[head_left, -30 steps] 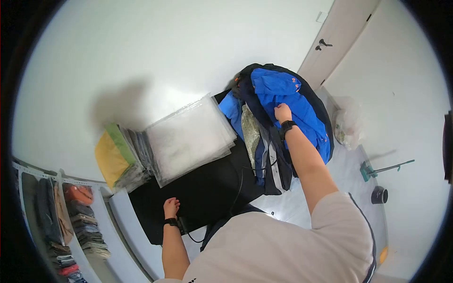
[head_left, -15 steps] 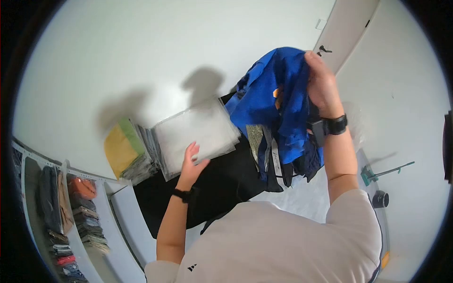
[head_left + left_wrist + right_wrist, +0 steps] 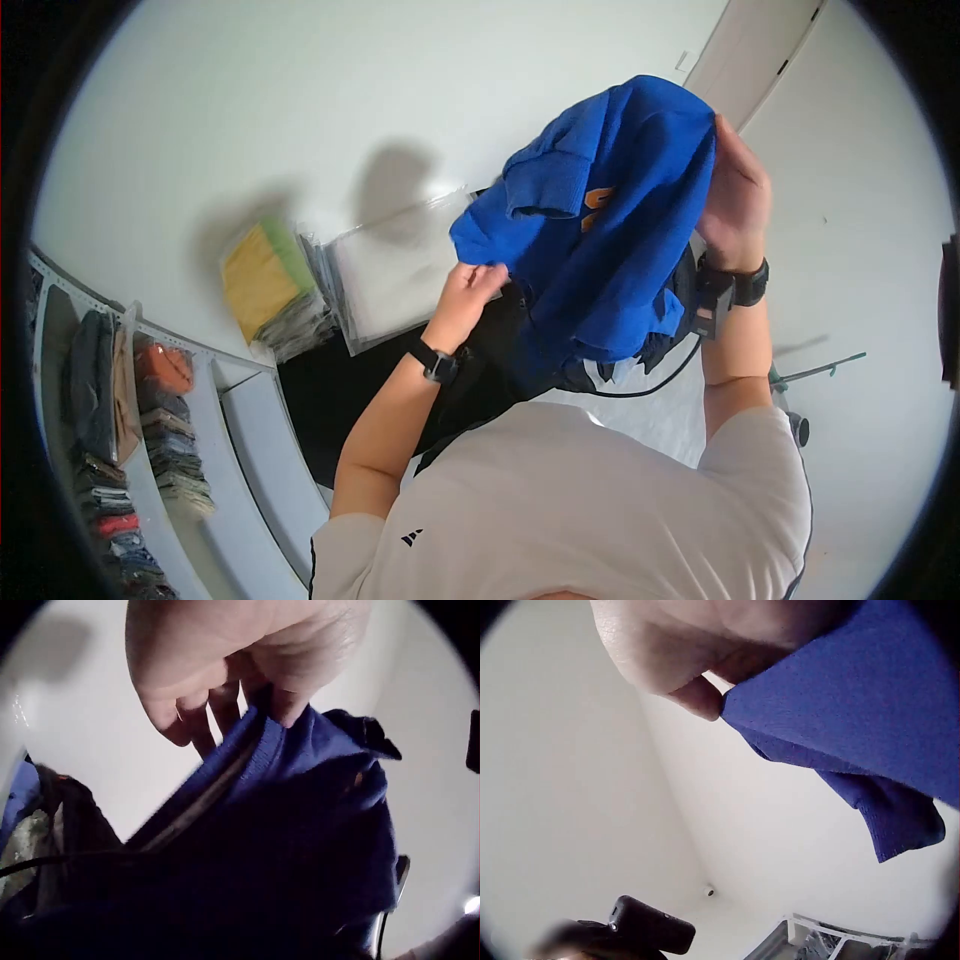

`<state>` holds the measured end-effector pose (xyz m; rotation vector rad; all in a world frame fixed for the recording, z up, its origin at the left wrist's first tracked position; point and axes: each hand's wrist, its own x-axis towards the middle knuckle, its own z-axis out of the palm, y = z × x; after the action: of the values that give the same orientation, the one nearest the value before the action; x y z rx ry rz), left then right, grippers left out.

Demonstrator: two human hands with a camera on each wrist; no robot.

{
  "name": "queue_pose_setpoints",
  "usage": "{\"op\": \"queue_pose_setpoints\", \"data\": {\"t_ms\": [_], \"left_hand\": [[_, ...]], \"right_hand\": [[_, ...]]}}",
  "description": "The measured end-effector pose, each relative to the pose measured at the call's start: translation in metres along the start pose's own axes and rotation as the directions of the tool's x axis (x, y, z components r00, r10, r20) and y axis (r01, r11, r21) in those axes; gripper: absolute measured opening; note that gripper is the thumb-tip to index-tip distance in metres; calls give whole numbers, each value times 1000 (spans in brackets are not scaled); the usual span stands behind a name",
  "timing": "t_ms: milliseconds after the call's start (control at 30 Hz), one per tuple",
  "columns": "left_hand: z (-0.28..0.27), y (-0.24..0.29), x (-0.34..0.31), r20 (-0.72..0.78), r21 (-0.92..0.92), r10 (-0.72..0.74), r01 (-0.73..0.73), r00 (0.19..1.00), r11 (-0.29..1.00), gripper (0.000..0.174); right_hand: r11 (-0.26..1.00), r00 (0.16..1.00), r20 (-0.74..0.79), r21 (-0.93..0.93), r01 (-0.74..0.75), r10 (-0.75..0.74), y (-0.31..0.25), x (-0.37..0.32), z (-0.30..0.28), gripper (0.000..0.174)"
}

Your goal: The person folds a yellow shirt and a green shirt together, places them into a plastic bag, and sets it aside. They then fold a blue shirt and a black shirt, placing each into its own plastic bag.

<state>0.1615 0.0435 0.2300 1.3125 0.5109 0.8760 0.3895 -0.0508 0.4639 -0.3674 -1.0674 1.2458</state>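
A blue sweatshirt with ribbed cuffs and orange lettering hangs in the air between both hands. At its upper right edge, my right hand grips the fabric; in the right wrist view the thumb pinches a corner of the blue cloth. Lower down on the other side, my left hand pinches the garment's edge. The left wrist view shows that hand holding a ribbed band between thumb and fingers. A sleeve with its cuff dangles across the front.
Clear plastic bags lie stacked on the black table, beside a yellow and green packet. Shelves with folded clothes stand at left. Dark clothes show under the sweatshirt. A black cable runs near the right wrist.
The right hand has lifted the blue sweatshirt off the clothes pile, up and toward the right. The left hand has risen from the table's near edge and now pinches the garment.
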Motion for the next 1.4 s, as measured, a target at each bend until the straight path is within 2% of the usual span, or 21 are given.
{"op": "queue_pose_setpoints", "data": {"t_ms": [67,133,167,233,333,400,467,500,533,633,733,800,833,1000,1033,1067,1133,1167,1200,1300,1400], "left_hand": [[-8,23,5,-30,144,-134,137,991,980,25],[-10,44,8,-255,-400,27,-131,967,907,23],[-18,55,7,-262,-395,28,-134,965,909,23],[-40,83,2,-435,-277,27,-163,900,947,22],[-39,138,-11,-411,-367,221,-382,884,848,21],[-40,162,-19,-339,-414,245,-379,908,828,20],[-40,169,-25,-265,-462,273,-370,925,806,19],[-38,171,-26,-217,-499,276,-350,936,793,21],[-35,173,-27,-170,-535,282,-329,944,779,23],[3,190,-42,-146,-575,259,-295,955,763,13],[14,183,-40,-149,-555,161,-217,976,803,20],[13,175,-37,-139,-557,181,-228,974,798,22],[4,171,-36,0,-646,258,-197,966,738,15],[-11,167,-54,-99,-605,326,-317,940,730,12],[-24,162,-60,-199,39,511,-515,836,857,11],[-39,156,-66,-145,668,693,-446,707,595,11],[-63,154,-73,-282,716,685,-328,672,616,10],[-67,160,-76,-484,215,483,-436,730,874,9],[-69,164,-78,-538,-356,215,-451,815,819,8],[-74,152,-77,-585,-488,129,-474,801,733,11],[-76,142,-86,-702,-465,88,-547,707,696,16]], "right_hand": [[999,1000,24,32,-4,3,2,0,0,31],[1000,1000,10,1,29,-29,6,1,-3,30],[1000,1000,15,8,26,-26,5,1,-8,30],[971,949,-278,-224,83,-145,1,-2,-26,28],[926,896,-413,-378,-5,-164,6,0,-50,22],[923,932,-358,-374,-92,-52,16,3,-62,18],[761,855,-514,-528,-375,65,31,4,-77,16],[562,837,-535,-730,-389,-116,43,6,-56,18],[548,879,-380,-818,-174,-288,59,3,-46,20],[487,997,-69,-870,-76,33,74,-17,26,17],[457,921,175,-889,-4,348,100,-38,71,33],[237,899,120,-971,19,421,127,-38,80,50],[53,922,81,-996,66,379,142,-39,80,60],[25,989,-79,-996,-83,123,205,-33,39,39],[32,986,-86,-995,-91,140,202,-31,30,34],[39,983,-92,-994,-99,159,197,-29,21,28],[78,993,-117,-990,-116,-11,188,-22,4,18],[147,987,-125,-983,-109,-105,181,-16,-4,15],[213,970,-140,-972,-97,-199,175,-10,-8,12],[200,899,-43,-978,51,-437,163,1,9,9],[240,906,-47,-969,61,-421,168,-3,24,8]]}}
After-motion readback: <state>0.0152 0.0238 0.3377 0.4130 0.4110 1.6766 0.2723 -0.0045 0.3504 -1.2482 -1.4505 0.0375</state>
